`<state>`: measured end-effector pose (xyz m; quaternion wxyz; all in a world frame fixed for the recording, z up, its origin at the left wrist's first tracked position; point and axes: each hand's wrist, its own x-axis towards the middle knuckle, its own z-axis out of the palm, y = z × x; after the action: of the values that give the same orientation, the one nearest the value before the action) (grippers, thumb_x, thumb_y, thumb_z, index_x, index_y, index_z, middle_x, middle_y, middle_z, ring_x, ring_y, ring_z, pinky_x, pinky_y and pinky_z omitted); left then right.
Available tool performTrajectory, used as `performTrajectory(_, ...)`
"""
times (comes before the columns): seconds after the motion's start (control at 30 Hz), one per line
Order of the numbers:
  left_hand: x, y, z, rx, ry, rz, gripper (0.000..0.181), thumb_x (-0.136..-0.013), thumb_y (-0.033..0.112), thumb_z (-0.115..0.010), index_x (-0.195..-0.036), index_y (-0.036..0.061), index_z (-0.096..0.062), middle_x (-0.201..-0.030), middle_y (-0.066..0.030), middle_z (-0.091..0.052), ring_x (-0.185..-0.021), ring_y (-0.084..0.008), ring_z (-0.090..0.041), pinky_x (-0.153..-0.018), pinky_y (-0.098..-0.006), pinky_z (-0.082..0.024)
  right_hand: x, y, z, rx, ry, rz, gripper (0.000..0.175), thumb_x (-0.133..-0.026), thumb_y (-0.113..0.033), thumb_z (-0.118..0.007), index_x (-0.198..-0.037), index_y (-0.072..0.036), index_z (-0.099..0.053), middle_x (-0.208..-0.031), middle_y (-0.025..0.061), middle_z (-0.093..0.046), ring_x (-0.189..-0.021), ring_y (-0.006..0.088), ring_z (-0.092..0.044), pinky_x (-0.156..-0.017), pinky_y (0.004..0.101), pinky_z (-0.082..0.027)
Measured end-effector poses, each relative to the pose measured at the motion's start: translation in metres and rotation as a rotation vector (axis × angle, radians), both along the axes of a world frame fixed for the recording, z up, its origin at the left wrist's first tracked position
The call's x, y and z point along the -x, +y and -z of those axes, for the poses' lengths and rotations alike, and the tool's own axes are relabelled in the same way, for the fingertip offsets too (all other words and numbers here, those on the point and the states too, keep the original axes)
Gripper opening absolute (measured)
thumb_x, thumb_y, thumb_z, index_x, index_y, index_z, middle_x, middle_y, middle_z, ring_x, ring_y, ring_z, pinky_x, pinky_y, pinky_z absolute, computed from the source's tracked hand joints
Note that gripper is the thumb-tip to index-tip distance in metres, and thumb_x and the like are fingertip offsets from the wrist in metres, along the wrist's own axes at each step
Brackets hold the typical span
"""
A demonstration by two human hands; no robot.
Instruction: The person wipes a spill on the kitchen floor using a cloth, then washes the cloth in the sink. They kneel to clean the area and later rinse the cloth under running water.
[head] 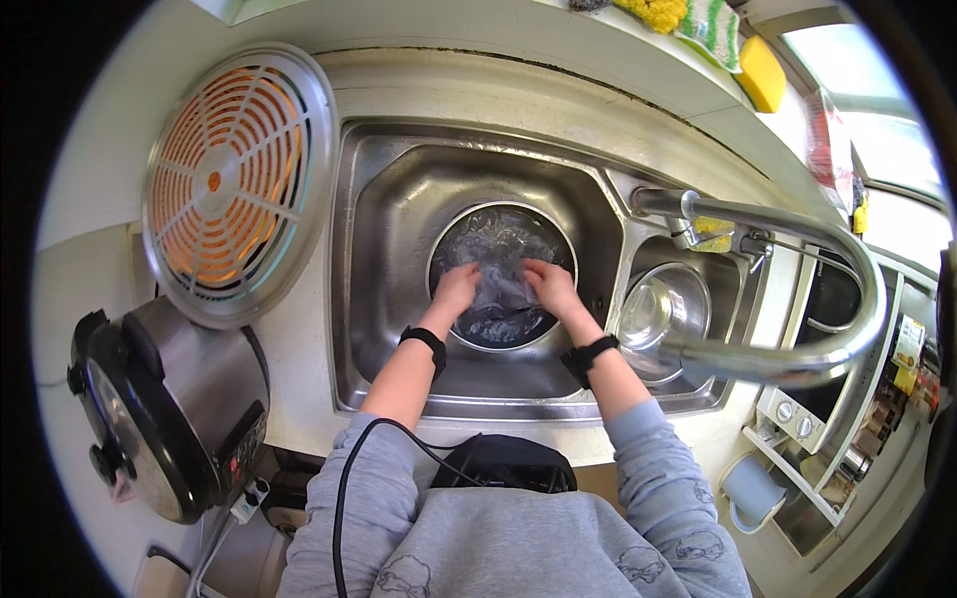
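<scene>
A round metal basin sits in the large stainless steel sink compartment, with rippling water and dark, soft-looking material in it. My left hand is over the basin's left part, its fingertips at the material. Opposite it, my right hand has its fingers curled at the material's right side. The fingertips of both hands are blurred or hidden, so I cannot tell whether either one grips it. Both wrists wear black bands.
A curved metal faucet arches over the smaller right compartment, where glass bowls stand. A round slatted metal cover leans at the left above a pressure cooker. A light blue mug is at the lower right.
</scene>
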<state>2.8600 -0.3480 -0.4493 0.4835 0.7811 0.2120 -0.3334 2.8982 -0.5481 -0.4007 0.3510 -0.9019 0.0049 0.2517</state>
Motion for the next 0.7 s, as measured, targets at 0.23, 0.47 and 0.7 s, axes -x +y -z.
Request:
performTrajectory(0.23,-0.001,0.030,-0.043,0.079,-0.306,-0.468,0.025,-0.086,0.007,-0.048,-0.109,0.0020,-0.057,-0.105,-0.0148,-0.064,-0.100,-0.0258,-0.059,-0.087,-0.0343,-0.044,0.010,-0.056,-0.110,-0.390,0.022,0.467,0.024,-0.093,-0.013,-0.056,-0.112,-0.002,-0.064,-0.100,0.0027,-0.065,-0.089,0.0088,-0.056,-0.081,0.0218,-0.043)
performTrajectory(0.47,-0.015,0.045,-0.185,0.369,-0.425,-0.484,0.024,-0.085,0.010,-0.058,-0.108,0.0027,-0.058,-0.087,-0.0071,-0.063,-0.079,-0.0115,-0.056,-0.070,-0.0249,-0.044,0.000,-0.099,-0.186,-0.411,-0.121,0.396,0.025,-0.090,-0.012,-0.059,-0.111,0.000,-0.064,-0.098,0.0020,-0.064,-0.087,0.0085,-0.056,-0.080,0.0214,-0.043)
performTrajectory(0.7,0.000,0.049,-0.300,0.468,-0.615,-0.264,0.033,-0.083,0.010,-0.064,-0.113,-0.0003,-0.061,-0.089,-0.0114,-0.066,-0.079,-0.0135,-0.060,-0.071,-0.0262,-0.047,-0.011,-0.120,-0.243,-0.427,-0.226,0.383,0.021,-0.088,-0.011,-0.063,-0.106,-0.001,-0.067,-0.094,0.0033,-0.066,-0.081,0.0087,-0.057,-0.076,0.0213,-0.044)
